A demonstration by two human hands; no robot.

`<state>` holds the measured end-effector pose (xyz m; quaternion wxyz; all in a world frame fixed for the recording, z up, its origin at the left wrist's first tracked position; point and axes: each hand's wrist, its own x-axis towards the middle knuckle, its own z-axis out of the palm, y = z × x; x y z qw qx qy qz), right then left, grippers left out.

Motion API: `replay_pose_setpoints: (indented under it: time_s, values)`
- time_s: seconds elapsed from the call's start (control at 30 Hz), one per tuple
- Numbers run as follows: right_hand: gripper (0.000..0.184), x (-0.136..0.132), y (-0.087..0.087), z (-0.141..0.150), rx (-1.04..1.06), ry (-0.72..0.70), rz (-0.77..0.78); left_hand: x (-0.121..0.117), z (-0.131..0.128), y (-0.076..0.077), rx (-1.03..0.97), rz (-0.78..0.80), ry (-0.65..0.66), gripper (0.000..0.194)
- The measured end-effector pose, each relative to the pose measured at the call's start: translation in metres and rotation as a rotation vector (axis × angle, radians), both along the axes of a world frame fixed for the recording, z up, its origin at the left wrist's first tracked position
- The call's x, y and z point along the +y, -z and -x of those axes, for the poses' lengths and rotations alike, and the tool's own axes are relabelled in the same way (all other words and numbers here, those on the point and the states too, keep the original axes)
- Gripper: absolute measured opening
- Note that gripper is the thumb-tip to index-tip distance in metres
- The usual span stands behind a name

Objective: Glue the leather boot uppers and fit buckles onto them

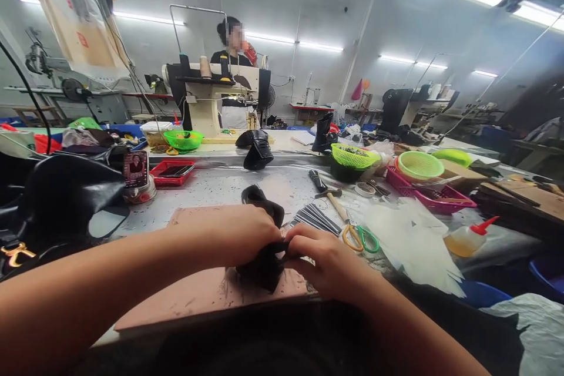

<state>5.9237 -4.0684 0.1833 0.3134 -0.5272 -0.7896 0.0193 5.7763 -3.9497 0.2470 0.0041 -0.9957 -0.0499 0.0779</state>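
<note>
A black leather shoe upper (264, 273) stands bent over a pink board (194, 299) in front of me. My left hand (253, 232) is closed on it from the left, the fingertips hidden behind the wrist and the leather. From the right, my right hand (324, 255) pinches a black edge or flap of the same piece between thumb and fingers. Both hands meet close together at the middle of the upper. Just beyond the right hand lie a fan of dark strips (315, 217), a hammer (337, 202) and scissors (361, 238) with yellow and green handles.
Another black upper (258, 147) sits farther back, before a sewing machine (215, 94) where a person stands drinking. Shiny black leather (66, 200) is heaped at left, near a red tray (173, 171). White sheets (409, 235), a glue bottle (469, 239) and a magenta basket (429, 197) occupy the right.
</note>
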Motion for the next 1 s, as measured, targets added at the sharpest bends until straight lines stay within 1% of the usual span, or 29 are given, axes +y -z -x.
replay_pose_setpoints:
  time_s: [0.1, 0.2, 0.27, 0.4, 0.53, 0.77, 1.0]
  values:
    - [0.007, 0.002, -0.001, 0.002, 0.008, 0.024, -0.004, 0.003, 0.002, 0.002, -0.032, 0.032, -0.028, 0.020]
    - [0.007, 0.004, -0.002, 0.004, 0.009, 0.055, -0.012, 0.009, 0.006, 0.005, -0.134, 0.092, -0.100, 0.020]
    - [0.007, 0.006, -0.003, 0.007, -0.004, 0.092, -0.022, 0.012, 0.010, 0.007, -0.177, 0.116, -0.124, 0.021]
    - [0.007, 0.010, -0.004, 0.011, -0.039, 0.136, -0.039, 0.013, 0.017, 0.007, -0.182, 0.162, -0.187, 0.024]
    - [0.009, 0.012, -0.003, 0.014, -0.051, 0.144, -0.061, 0.011, 0.025, 0.005, -0.156, 0.152, -0.250, 0.028]
    - [0.009, 0.014, -0.001, 0.019, -0.032, 0.170, -0.108, 0.000, 0.030, 0.002, -0.130, 0.065, -0.245, 0.022]
    - [0.011, 0.016, 0.001, 0.020, 0.002, 0.200, -0.073, -0.001, 0.030, 0.011, -0.178, 0.058, -0.309, 0.027]
